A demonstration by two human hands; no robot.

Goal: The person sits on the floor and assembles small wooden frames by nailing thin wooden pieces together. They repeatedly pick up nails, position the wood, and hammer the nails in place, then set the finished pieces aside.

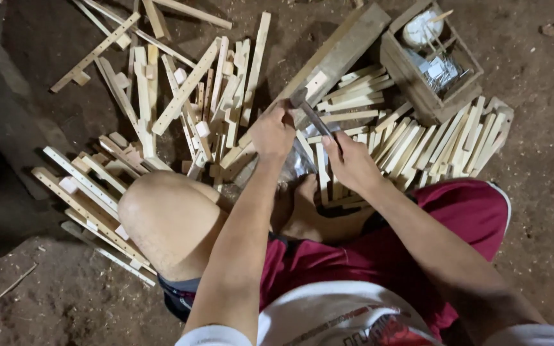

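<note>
Head view looks straight down on me sitting on the dirt floor (546, 192), left knee (168, 214) raised, both hands out in front. My left hand (272, 133) is closed around the near end of a wood strip (251, 138), pinning it so it cannot slide; my right hand (352, 161) is closed on the handle of a blade (309, 112), whose dark metal slants up and away toward the left hand, touching or just above the strip, I cannot tell which. I hold the two close together so the edge works right beside the steadying grip. Beyond the hands a thick plank (338, 54) lies slanted. To the right of my right hand, cut slats (431, 144) are fanned in a tidy row, within easy reach. Past them stands a wooden box (418, 93) with small metal bits and a round white thing. Left of my left hand, rough sticks (181, 96) lie jumbled, crowding my knee and leaving little bare floor there.
</note>
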